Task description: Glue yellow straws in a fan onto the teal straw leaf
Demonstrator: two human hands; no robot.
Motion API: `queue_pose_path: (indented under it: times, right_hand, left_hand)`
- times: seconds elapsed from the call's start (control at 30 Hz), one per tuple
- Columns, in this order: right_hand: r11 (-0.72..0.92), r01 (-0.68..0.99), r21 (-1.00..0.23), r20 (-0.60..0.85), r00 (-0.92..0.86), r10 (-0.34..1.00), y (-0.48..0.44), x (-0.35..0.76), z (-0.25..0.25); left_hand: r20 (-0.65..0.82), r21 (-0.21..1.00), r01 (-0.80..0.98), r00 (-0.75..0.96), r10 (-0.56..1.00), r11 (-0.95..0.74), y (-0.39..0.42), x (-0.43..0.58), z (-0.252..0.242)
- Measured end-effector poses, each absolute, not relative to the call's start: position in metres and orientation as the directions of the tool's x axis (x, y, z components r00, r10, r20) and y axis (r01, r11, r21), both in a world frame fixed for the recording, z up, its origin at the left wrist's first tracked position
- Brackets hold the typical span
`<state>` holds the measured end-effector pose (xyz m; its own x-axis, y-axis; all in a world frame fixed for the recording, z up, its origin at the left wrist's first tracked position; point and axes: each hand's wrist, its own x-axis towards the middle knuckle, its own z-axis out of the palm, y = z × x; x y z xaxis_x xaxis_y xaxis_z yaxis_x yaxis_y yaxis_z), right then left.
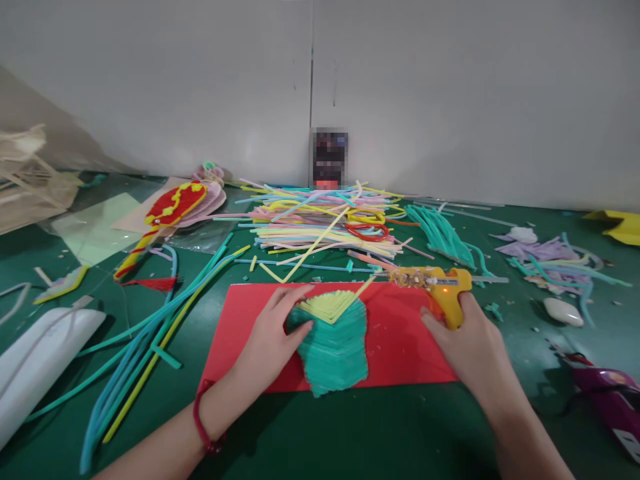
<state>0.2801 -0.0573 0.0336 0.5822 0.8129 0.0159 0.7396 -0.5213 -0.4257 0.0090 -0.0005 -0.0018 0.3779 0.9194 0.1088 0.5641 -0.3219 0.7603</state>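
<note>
A green and pale-yellow piece made of pipe cleaners (334, 350) lies over a red sheet (405, 340), its yellow strips forming V shapes at the top. My left hand (275, 327) holds its upper left edge, thumb on the front and fingers along the top; some fingertips are hidden. One yellow strip end sticks out at the upper right, close to the nozzle of a yellow hot glue gun (453, 293). Closed around the glue gun's handle is my right hand (473, 347), with the nozzle pointing left. An orange light glows on the gun's body.
Behind the sheet lies a pile of coloured pipe cleaners (320, 233) with red-and-yellow scissors (367, 230). Loose strips (150, 340) and a red-yellow fan-shaped piece (177, 203) are at left. A purple power strip (607, 400) sits right; a phone (330, 157) leans on the wall.
</note>
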Motion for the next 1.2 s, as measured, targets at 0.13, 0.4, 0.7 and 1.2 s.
queue_pose_path:
  times: [0.13, 0.4, 0.7, 1.2]
  right_hand:
    - [-0.461, 0.722, -0.516, 0.013, 0.544, 0.839, -0.058, 0.279, 0.029]
    - [-0.27, 0.693, -0.669, 0.022, 0.381, 0.924, -0.065, 0.249, 0.03]
    - [-0.265, 0.642, -0.719, -0.034, 0.348, 0.937, -0.069, 0.232, 0.029]
    - [-0.438, 0.477, -0.762, -0.092, 0.59, 0.802, -0.057, 0.259, 0.019]
  left_hand:
    - [0.129, 0.799, 0.516, 0.357, 0.925, -0.31, 0.003, 0.008, 0.0]
    - [0.275, 0.711, 0.548, 0.36, 0.892, -0.44, -0.007, 0.01, 0.006]
    - [0.329, 0.646, 0.527, 0.462, 0.824, -0.553, -0.01, 0.012, 0.001]
    - [0.312, 0.147, 0.563, 0.754, 0.578, -0.813, 0.004, 0.027, 0.039]
